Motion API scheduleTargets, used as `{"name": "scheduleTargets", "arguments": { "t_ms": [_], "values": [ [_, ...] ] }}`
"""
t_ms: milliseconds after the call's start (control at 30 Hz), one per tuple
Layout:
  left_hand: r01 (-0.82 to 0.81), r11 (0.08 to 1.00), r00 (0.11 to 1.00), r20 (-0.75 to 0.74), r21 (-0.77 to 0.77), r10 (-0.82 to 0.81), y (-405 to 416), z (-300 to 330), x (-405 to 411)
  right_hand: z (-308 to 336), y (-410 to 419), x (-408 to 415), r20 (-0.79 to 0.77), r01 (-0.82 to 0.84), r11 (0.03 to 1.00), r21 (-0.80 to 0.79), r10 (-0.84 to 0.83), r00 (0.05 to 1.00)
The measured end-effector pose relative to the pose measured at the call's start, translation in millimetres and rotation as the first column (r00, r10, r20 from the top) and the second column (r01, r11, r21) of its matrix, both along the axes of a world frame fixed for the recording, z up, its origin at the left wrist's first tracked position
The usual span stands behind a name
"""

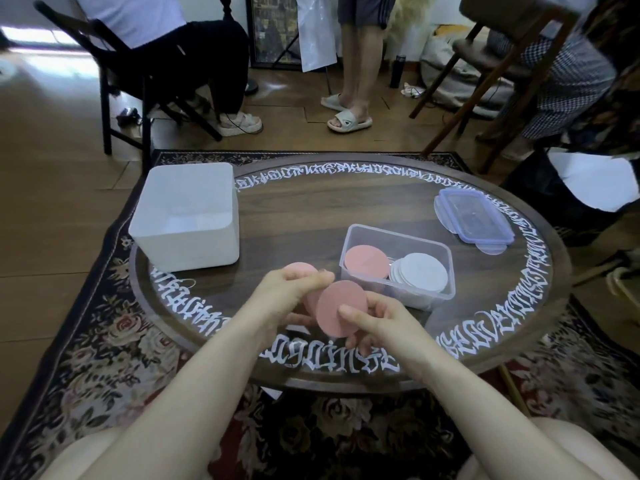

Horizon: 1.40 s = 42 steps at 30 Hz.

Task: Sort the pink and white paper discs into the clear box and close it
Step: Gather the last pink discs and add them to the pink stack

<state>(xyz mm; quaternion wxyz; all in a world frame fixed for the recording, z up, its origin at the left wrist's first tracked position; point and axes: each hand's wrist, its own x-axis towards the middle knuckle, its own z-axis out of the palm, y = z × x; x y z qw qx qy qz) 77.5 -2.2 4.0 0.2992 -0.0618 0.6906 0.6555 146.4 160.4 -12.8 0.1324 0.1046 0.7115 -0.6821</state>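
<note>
Holding pink discs at lower centre: right hand (374, 323) pinches front pink disc (341, 308), left hand (291, 292) grips more pink discs (300, 269) behind. Clear box (398, 261), centre right, holds pink stack (367, 262) and white stack (420, 276). Lid (474, 216) upper right, white bin (187, 216) left.

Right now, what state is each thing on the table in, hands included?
clear box: open, lid off, pink stack left, white stack right.
lid: off, lying flat at the table's far right.
white bin: open; nothing visible inside.
pink disc: held above the table by both hands.
left hand: pinching pink discs.
right hand: fingers curled on the front pink disc's edge.
</note>
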Motion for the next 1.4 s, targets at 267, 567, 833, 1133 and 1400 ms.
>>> {"name": "scheduleTargets", "arguments": {
  "t_ms": [267,567,833,1133,1400],
  "values": [
    [0.048,0.999,0.998,0.044,0.000,-0.048,1,6,4,1,6,4,-0.019,0.060,0.998,-0.033,-0.060,0.998],
    [-0.153,0.729,0.827,-0.490,-0.667,-0.275,0,-13,-21,-1,7,4,-0.046,0.048,0.997,0.055,-0.045,0.998],
    [-0.163,0.555,0.812,-0.431,-0.816,-0.394,-6,-45,-45,-7,9,4,-0.006,0.031,0.999,0.036,-0.031,1.000],
    [-0.266,0.569,0.759,-0.534,-0.778,-0.374,-5,-37,-34,-12,12,3,0.023,0.067,0.995,0.071,-0.068,0.997],
    [-0.135,0.461,0.785,-0.379,-0.877,-0.491,0,-32,-27,-15,13,3,0.032,0.082,0.990,0.117,-0.087,0.996]
  ]
}}
